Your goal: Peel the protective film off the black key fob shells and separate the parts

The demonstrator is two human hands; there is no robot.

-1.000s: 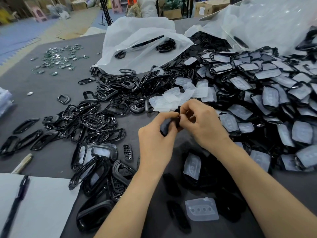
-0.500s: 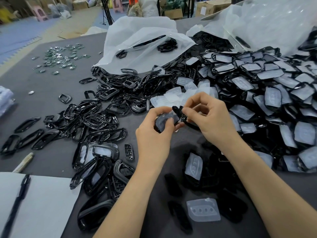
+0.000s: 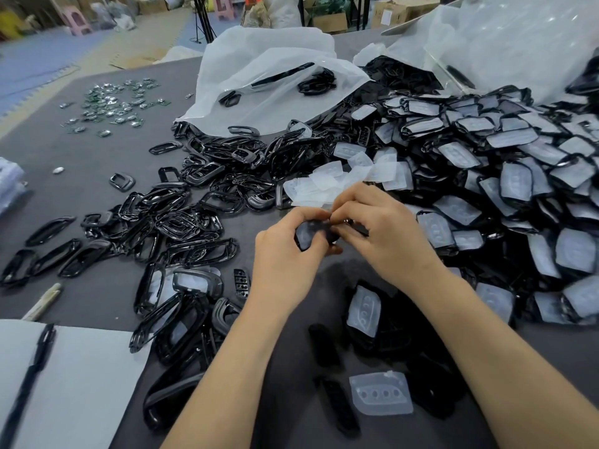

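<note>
My left hand (image 3: 288,257) grips a black key fob shell (image 3: 307,234) with a pale film on its face, held above the grey table (image 3: 97,157). My right hand (image 3: 379,234) pinches the shell's upper right edge, fingertips meeting the left thumb. A large heap of film-covered shells (image 3: 505,189) fills the right side. Peeled clear films (image 3: 327,183) lie in a small pile just beyond my hands. Bare black frames (image 3: 175,222) are spread to the left.
A white plastic bag (image 3: 259,92) with a few black parts lies at the back. Small metal pieces (image 3: 113,105) are scattered far left. A notebook (image 3: 74,384) with a black pen (image 3: 29,377) sits at the near left. One loose film (image 3: 381,396) lies near my right forearm.
Both hands have drawn closer together on the shell. The right fingers, spread a moment ago, now close on its edge; the shell has turned slightly in the left hand.
</note>
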